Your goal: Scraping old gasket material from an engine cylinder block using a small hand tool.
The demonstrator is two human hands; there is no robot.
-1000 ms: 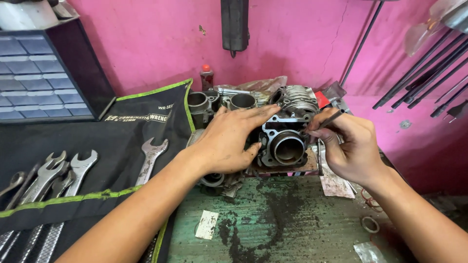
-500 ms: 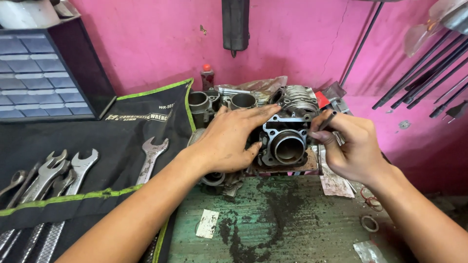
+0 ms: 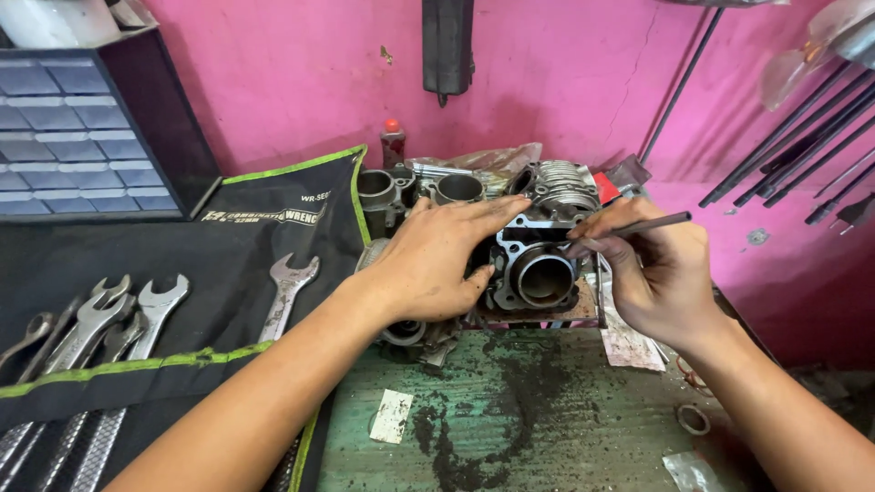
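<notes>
The engine cylinder block point(image 3: 540, 264) lies on its side at the back of the stained green workbench point(image 3: 510, 428), bore facing the camera, in front of the pink wall point(image 3: 565, 82). The left hand point(image 3: 437, 260) rests flat on the block's left side, fingers spread across its top and not clenched. The right hand point(image 3: 652, 273) pinches a thin dark rod-like tool point(image 3: 633, 225) (tip at the block's upper right edge). To the left, 1 black tool roll point(image 3: 182, 301) holds several combination wrenches point(image 3: 123, 314). More cylinders point(image 3: 419, 189) stand behind.
</notes>
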